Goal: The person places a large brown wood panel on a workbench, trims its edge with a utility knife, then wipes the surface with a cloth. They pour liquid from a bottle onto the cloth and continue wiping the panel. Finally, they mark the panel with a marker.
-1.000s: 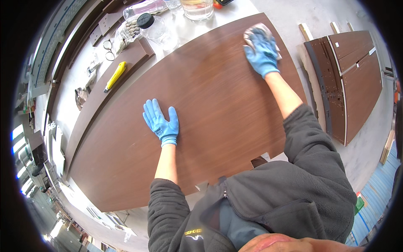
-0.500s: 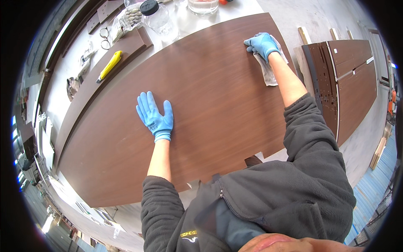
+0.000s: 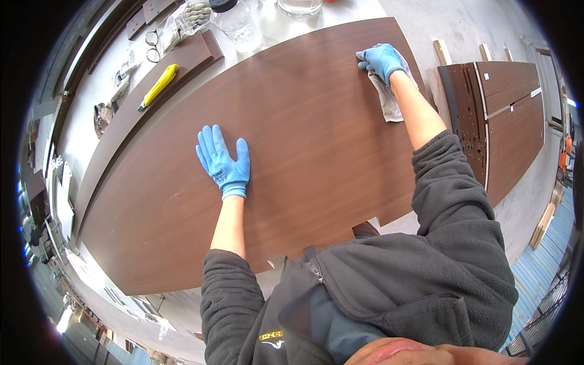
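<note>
A large dark brown wood-grain panel [image 3: 304,140] lies flat across a white table. My left hand [image 3: 222,160], in a blue glove, rests flat on the panel's middle with fingers spread, holding nothing. My right hand [image 3: 382,61], also in a blue glove, presses a pale grey cloth [image 3: 389,100] against the panel near its far right corner. Part of the cloth trails out under my forearm.
A yellow utility knife [image 3: 158,86] lies on a narrower brown board [image 3: 131,131] to the left. A clear jar with a black lid [image 3: 237,24] and scissors [image 3: 152,39] stand at the table's far side. More brown panels [image 3: 505,115] lie on the floor to the right.
My right hand has slid the cloth a little along the far right corner of the panel. My left hand stays flat on the panel.
</note>
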